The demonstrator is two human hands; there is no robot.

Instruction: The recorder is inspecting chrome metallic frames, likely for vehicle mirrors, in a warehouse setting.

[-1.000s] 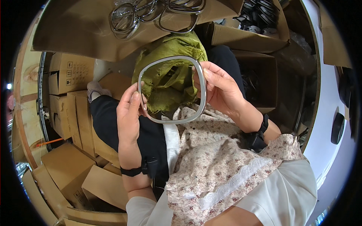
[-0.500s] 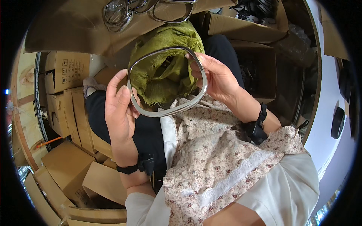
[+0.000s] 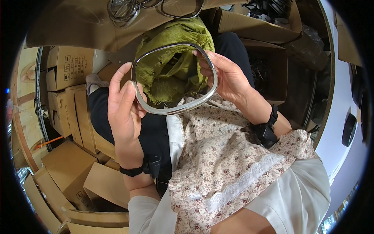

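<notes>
A shiny rounded frame (image 3: pixel 186 106), like a chrome trim ring, is held up in front of me with both hands. My left hand (image 3: pixel 125 105) pinches its left side between thumb and fingers, the index finger raised along the outside. On the upper right side, my right hand (image 3: pixel 228 76) grips the frame, its fingertips curled round the rim. Behind the ring, and seen through its opening, is a green woven sack (image 3: pixel 171 35) with a frayed, gaping mouth. A patterned floral apron (image 3: pixel 218 156) covers my lap below.
On the cardboard-covered surface (image 3: pixel 78 27) ahead lie several similar rings (image 3: pixel 125 11). An open carton (image 3: pixel 257 29) of dark parts stands at the upper right, with another open box (image 3: pixel 272 70) below it. Cardboard boxes (image 3: pixel 70 167) are stacked along my left.
The ring has risen slightly and tilted a little in my hands, which keep the same grip. The view has shifted slightly, so the surface ahead sits higher.
</notes>
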